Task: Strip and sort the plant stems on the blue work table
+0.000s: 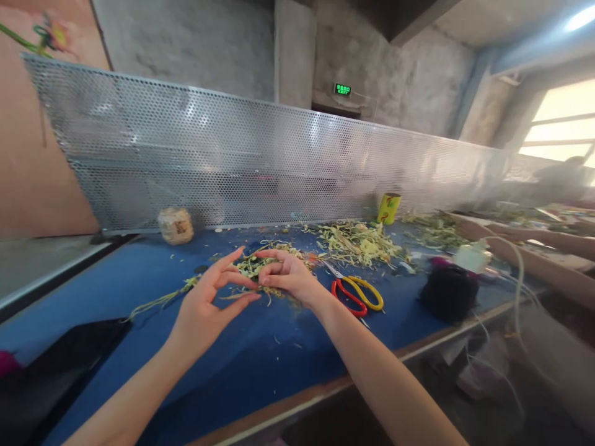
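Observation:
My left hand (209, 300) hovers over the blue tabletop (232, 365) with thumb and fingers apart and nothing visible between them. Its fingertips point toward my right hand (290, 275), whose fingers are curled, thumb near the index finger. What that pinch holds, if anything, is too small to make out. Behind and below both hands lies a small heap of pale green and yellowish plant scraps (251, 265), partly hidden by them. Scissors (356, 292) with one red and one yellow handle lie right of my right hand, their blades toward the heap.
A larger pile of pale strips (357, 241) lies behind the scissors. A yellow cylinder (388, 208) and a wrapped roll (175, 225) stand by the perforated metal screen (260, 161). At right are a black bundle (449, 292) and another person's arms (534, 248); a black bag (69, 365) lies left.

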### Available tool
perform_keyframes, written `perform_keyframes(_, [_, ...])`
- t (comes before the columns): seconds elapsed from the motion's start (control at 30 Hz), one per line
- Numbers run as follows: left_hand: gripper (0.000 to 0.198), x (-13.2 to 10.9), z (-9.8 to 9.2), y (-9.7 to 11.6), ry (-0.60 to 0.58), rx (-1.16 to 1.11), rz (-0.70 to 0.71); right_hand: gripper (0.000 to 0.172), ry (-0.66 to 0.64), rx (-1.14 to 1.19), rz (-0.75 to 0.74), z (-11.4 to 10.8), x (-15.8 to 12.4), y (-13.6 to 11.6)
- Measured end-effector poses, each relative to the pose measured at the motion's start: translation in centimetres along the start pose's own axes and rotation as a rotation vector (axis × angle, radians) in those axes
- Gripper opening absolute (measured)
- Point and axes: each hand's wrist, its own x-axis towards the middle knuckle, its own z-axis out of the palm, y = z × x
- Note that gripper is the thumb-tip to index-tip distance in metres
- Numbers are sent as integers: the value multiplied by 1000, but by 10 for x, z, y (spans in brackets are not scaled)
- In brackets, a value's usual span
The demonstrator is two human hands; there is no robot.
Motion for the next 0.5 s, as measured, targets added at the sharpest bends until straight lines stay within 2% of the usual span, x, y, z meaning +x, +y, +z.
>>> perform_keyframes(0.27, [55,-2,2,-2,79,-59,12,53,24,-101,15,5,-2,3])
perform_keyframes(0.33, [55,-2,3,-2,105,-95,15,45,45,-161,12,7,-3,4])
perform_keyframes(0.43, [53,-2,2,-2,94,-108,24,28,50,-271,35,8,-2,7])
perform_keyframes(0.5, [52,-3,2,-2,84,-108,20,22,37,-330,41,8,-2,10])
